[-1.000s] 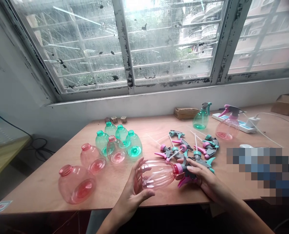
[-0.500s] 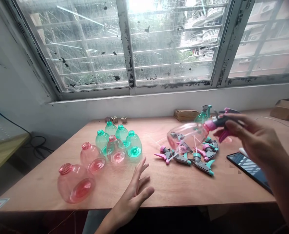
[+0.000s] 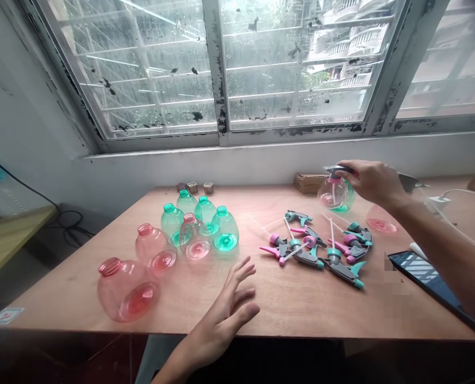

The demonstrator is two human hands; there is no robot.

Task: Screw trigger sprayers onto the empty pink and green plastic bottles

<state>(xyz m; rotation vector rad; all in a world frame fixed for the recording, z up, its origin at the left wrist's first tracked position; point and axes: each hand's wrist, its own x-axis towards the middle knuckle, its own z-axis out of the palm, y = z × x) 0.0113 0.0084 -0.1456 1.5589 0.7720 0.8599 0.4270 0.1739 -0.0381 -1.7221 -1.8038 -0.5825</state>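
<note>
My right hand (image 3: 375, 181) grips the dark trigger head of a pink spray bottle (image 3: 329, 195), which stands upright at the back of the table in front of a green bottle (image 3: 347, 198). Over the front of the table, my left hand (image 3: 225, 309) is open with its fingers apart and holds nothing. Loose spray heads (image 3: 307, 253), grey with pink or teal parts and white tubes, lie in a pile between the hands. To the left stand open-necked bottles without heads, such as a pink bottle (image 3: 127, 290) and a green bottle (image 3: 225, 229).
A phone (image 3: 433, 288) lies below my right forearm. Another pink bottle (image 3: 381, 220) is partly hidden behind that arm. A brown box (image 3: 307, 183) and small cubes (image 3: 208, 188) sit along the back, under the window. A white cable (image 3: 457, 194) runs at the right.
My right hand has carried the pink spray bottle back from above the pile and turned it from lying sideways to upright. My left hand has hardly moved. The view has shifted slightly.
</note>
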